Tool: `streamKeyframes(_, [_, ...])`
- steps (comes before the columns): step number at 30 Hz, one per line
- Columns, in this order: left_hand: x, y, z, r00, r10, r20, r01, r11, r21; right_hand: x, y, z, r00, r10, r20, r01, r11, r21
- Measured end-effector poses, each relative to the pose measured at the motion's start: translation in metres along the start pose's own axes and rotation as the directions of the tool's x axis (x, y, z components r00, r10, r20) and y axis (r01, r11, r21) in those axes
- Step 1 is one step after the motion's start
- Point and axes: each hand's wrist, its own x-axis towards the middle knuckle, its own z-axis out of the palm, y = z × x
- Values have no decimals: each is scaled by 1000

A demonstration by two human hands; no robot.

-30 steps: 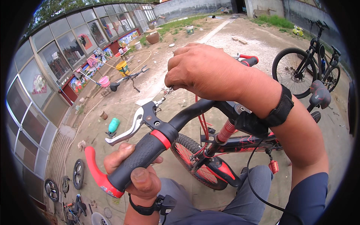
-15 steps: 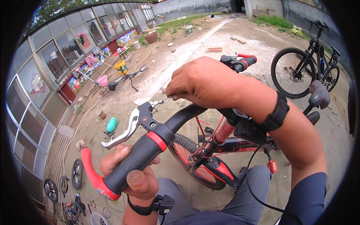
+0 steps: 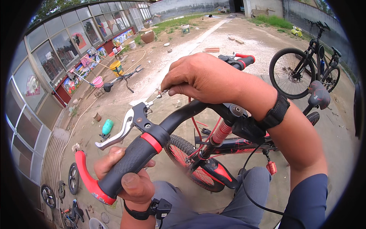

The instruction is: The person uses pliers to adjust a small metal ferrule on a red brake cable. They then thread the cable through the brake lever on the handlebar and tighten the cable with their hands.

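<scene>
My left hand (image 3: 138,187) is wrapped round the black handlebar grip (image 3: 127,166), which has a red collar and a curved red bar end (image 3: 87,177). Just beyond the grip, a silver brake lever (image 3: 118,131) sits in its black bracket (image 3: 142,118), with a small metal adjuster (image 3: 151,102) sticking out. Above the handlebar (image 3: 183,113), my right hand (image 3: 204,76) is closed in a pinch. Its fingertips hold a small metal piece (image 3: 163,92) at the adjuster's outer end. That piece is partly hidden, so its exact kind is unclear.
The red and black bicycle's front wheel (image 3: 179,152) stands before my knees. A black bicycle (image 3: 293,72) is parked at the right. To the left lie a green bottle (image 3: 107,127), loose wheels (image 3: 73,178) and bike parts. A yellow bucket (image 3: 116,68) stands farther off.
My right fingertips have come to the adjuster's end, where the small metal piece now shows. The left hand keeps its hold on the grip. The whole view has shifted slightly.
</scene>
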Motion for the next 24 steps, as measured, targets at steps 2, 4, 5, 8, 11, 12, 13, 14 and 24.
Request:
streamKeyframes(2, [0, -2, 0, 1000, 5, -8, -4, 1000, 20, -1, 5, -6, 999, 36, 20, -36, 999, -12])
streamKeyframes(4, [-1, -3, 0, 1000, 8, 0, -8, 1000, 27, -5, 12, -14, 993, 112, 37, -111, 993, -33])
streamKeyframes(5, [-1, -7, 0, 999, 32, -1, -32, 999, 39, -7, 17, -18, 991, 123, 47, -121, 992, -46])
streamKeyframes(8, [-3, -4, 2, 999, 18, -39, -16, 999, 52, -13, 27, -25, 986, 159, 41, -155, 983, -95])
streamKeyframes(11, [-3, -8, -4, 1000, 20, 4, -20, 999, 31, -17, 36, -29, 971, 235, 54, -229, 969, -99])
streamKeyframes(12, [-3, -9, -4, 1000, 26, 11, -26, 999, 26, -18, 39, -30, 966, 251, 55, -245, 964, -104])
streamKeyframes(13, [-3, -8, -3, 1000, 27, 7, -28, 999, 22, -17, 38, -32, 964, 259, 60, -253, 963, -98])
streamKeyframes(14, [-2, -7, -1, 1000, 29, 3, -29, 999, 18, -15, 37, -33, 962, 267, 65, -260, 961, -93])
streamKeyframes(24, [-3, -9, -5, 1000, 23, 15, -22, 999, -33, -9, 34, -28, 949, 310, 54, -310, 951, -11])
